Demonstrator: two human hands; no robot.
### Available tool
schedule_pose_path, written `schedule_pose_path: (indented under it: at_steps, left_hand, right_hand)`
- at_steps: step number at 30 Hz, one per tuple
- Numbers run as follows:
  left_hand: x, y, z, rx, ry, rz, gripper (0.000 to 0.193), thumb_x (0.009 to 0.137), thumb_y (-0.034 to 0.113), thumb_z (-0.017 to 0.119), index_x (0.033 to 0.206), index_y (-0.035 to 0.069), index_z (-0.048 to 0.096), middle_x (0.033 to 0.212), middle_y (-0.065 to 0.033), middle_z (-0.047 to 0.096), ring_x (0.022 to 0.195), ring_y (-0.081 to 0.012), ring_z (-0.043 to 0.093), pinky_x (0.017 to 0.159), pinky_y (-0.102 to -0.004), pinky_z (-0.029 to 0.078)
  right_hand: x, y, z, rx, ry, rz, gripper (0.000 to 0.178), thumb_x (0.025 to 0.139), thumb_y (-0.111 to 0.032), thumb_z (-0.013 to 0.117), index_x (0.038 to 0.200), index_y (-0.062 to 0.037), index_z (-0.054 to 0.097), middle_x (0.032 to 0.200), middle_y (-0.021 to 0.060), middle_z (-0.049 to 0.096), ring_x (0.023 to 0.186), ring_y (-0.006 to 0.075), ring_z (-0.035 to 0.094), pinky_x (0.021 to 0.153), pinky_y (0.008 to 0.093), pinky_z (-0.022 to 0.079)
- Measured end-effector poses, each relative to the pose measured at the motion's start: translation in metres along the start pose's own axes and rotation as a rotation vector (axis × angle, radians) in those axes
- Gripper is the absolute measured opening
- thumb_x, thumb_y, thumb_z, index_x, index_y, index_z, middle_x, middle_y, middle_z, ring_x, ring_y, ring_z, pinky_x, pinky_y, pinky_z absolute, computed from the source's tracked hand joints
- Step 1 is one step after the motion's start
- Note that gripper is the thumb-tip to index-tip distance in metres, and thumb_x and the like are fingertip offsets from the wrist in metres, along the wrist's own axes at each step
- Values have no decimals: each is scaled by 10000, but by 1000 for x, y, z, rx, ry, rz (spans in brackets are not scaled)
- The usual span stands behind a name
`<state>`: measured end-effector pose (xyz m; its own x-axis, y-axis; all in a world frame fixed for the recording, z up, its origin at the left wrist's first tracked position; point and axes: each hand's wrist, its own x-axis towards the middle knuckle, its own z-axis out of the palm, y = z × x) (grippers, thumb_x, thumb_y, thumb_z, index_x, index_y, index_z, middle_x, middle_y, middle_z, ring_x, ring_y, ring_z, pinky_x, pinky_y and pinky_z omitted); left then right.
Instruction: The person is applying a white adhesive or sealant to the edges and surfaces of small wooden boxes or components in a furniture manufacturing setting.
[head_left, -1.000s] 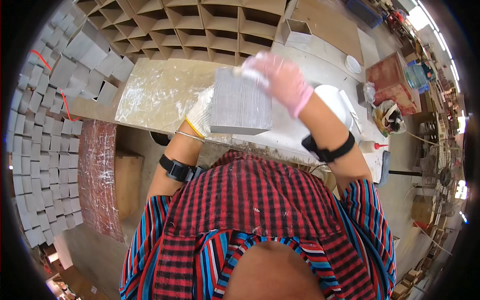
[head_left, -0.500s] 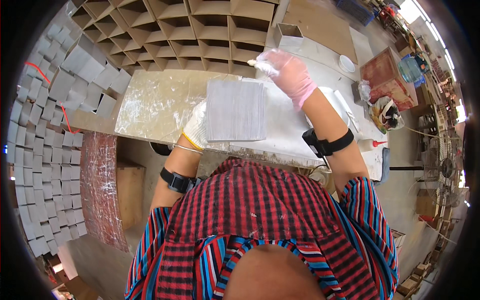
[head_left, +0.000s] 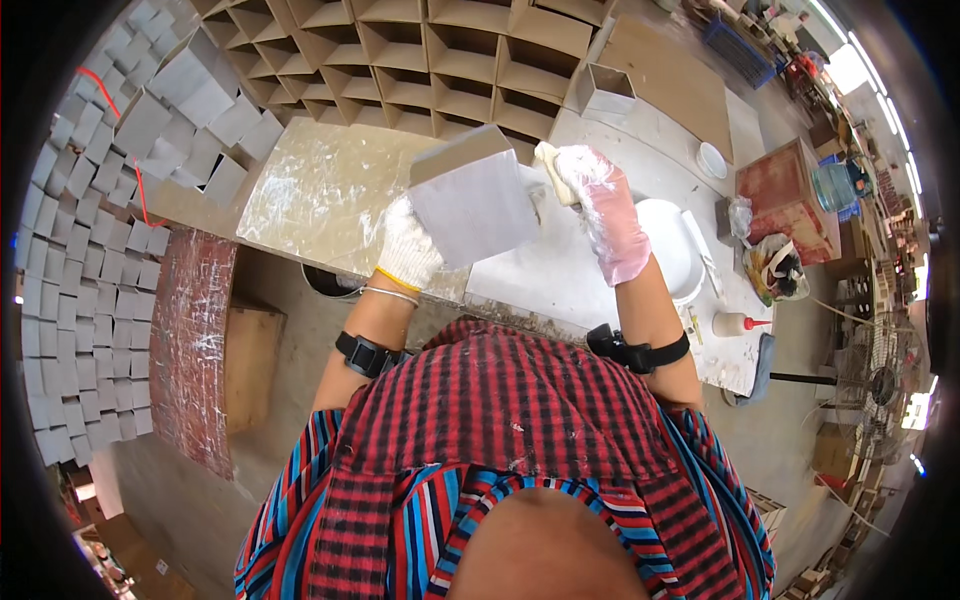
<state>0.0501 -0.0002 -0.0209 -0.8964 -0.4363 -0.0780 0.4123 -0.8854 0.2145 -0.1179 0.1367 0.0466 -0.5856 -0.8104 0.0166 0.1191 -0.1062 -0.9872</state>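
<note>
A light grey, square-sided box (head_left: 475, 205) is held tilted above the worktable. Its far end is open and shows a brown inside. My left hand (head_left: 405, 240), in a white knitted glove with a yellow cuff edge, grips the box at its left side; some of its fingers are hidden by the box. To the right of the box and apart from it is my right hand (head_left: 603, 210), in a pink glove smeared with white. Its closed fingers hold a small cream-coloured piece (head_left: 556, 175), perhaps a sponge or a brush; I cannot make out which.
Cardboard compartments (head_left: 400, 50) stand along the table's far side. A white basin (head_left: 668, 250), a red-tipped bottle (head_left: 735, 324) and another grey box (head_left: 606, 92) sit on the right. Grey boxes (head_left: 85, 340) are stacked at far left, beside a stained red-brown board (head_left: 190, 350).
The grey box has tipped, so its open end now shows. My right hand has come nearer to me from beyond the box, still holding the cream-coloured piece. The view has shifted slightly.
</note>
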Motion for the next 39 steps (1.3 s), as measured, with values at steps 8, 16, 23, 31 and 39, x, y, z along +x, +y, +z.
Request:
schedule_pose_path:
  at_steps: [8, 16, 23, 31, 39]
  left_hand:
    - [12, 0, 15, 120, -37, 64, 401, 881, 285, 328, 1166, 17, 415, 1149, -152, 471, 1050, -273, 471, 889, -390, 397]
    - [26, -9, 20, 193, 66, 120, 388, 885, 289, 341, 1145, 16, 436, 1075, -146, 514, 973, -273, 517, 838, -382, 443]
    - [29, 1, -6, 36, -365, 44, 431, 884, 333, 339, 1161, 13, 420, 1094, -147, 507, 957, -272, 524, 809, -376, 456]
    - [32, -15, 30, 357, 71, 274, 464, 880, 390, 331, 1158, 31, 424, 1092, -117, 501, 970, -262, 510, 806, -381, 452]
    - [37, -11, 26, 425, 88, 350, 505, 873, 442, 327, 1181, 48, 398, 1094, -105, 492, 991, -242, 489, 837, -362, 432]
  right_hand:
    - [-7, -16, 24, -143, -20, -99, 136, 792, -98, 557, 906, -22, 557, 744, 43, 577, 635, 104, 521, 544, 232, 416]
    - [-6, -1, 46, -1066, -46, -449, 199, 748, -228, 574, 854, -62, 546, 775, 153, 585, 712, 302, 561, 607, 371, 448]
    - [-10, 6, 54, -1127, -22, -703, 229, 802, -307, 520, 822, -84, 567, 704, 118, 586, 621, 295, 564, 565, 373, 450]
    - [-24, 7, 69, -898, 0, -535, 234, 793, -293, 540, 838, -68, 583, 745, 134, 596, 665, 304, 570, 583, 371, 452]
    - [-21, 17, 62, -751, -72, -632, 174, 751, -199, 595, 859, -64, 586, 749, 122, 597, 689, 277, 579, 596, 330, 456]
